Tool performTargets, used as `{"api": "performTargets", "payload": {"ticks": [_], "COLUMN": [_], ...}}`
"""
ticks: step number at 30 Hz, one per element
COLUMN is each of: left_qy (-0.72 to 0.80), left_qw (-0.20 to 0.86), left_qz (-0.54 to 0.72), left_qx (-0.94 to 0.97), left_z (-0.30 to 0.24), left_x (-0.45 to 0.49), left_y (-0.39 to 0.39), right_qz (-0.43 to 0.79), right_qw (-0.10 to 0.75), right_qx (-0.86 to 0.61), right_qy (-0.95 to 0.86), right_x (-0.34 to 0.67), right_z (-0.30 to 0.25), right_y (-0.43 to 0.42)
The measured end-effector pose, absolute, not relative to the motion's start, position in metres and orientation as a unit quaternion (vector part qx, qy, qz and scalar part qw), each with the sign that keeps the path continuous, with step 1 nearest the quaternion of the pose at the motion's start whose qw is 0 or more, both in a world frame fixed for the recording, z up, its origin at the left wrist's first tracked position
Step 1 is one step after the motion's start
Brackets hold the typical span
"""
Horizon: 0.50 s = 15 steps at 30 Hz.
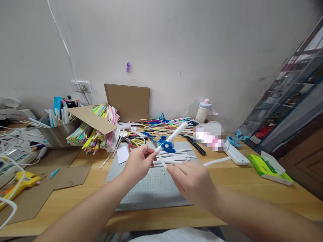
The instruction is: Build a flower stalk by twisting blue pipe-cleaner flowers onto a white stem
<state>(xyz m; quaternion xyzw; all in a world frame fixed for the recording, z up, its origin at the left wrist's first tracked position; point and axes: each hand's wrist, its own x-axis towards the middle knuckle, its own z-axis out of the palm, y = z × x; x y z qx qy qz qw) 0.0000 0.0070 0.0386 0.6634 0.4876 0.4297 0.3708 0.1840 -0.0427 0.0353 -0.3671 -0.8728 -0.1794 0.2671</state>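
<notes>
My left hand (pixel 138 162) pinches the lower part of a white wrapped stick (pixel 174 135) that carries a small blue pipe-cleaner flower (pixel 167 146). The stick slants up to the right above a grey cutting mat (pixel 153 188). My right hand (pixel 192 181) is closed just below and to the right, pinching a thin white strand (pixel 163 161) that runs up to the stick beneath the flower. Several white pipe cleaners (pixel 176 157) lie on the mat behind the hands.
An open cardboard box (pixel 108 117) spills coloured pipe cleaners at back left, beside a metal tub (pixel 59 132) of tools. A yellow glue gun (pixel 24 181) lies at far left. A green tissue pack (pixel 268 167), white power strip (pixel 236 154) and small bottle (pixel 204 111) sit right.
</notes>
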Motion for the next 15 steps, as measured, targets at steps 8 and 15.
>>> {"api": "performTargets", "payload": {"ticks": [8,15], "left_qy": [0.392,0.287], "left_qw": [0.052,0.139], "left_qz": [0.233,0.236], "left_qx": [0.888,0.918], "left_z": [0.037,0.056], "left_x": [-0.004,0.001], "left_y": [-0.006,-0.028], "right_qz": [-0.187,0.172], "right_qw": [0.148,0.115], "right_qx": [-0.281,-0.247], "right_qy": [-0.93,-0.947], "right_x": [0.187,0.194], "right_z": [0.094,0.119], "right_y": [-0.024,0.021]}}
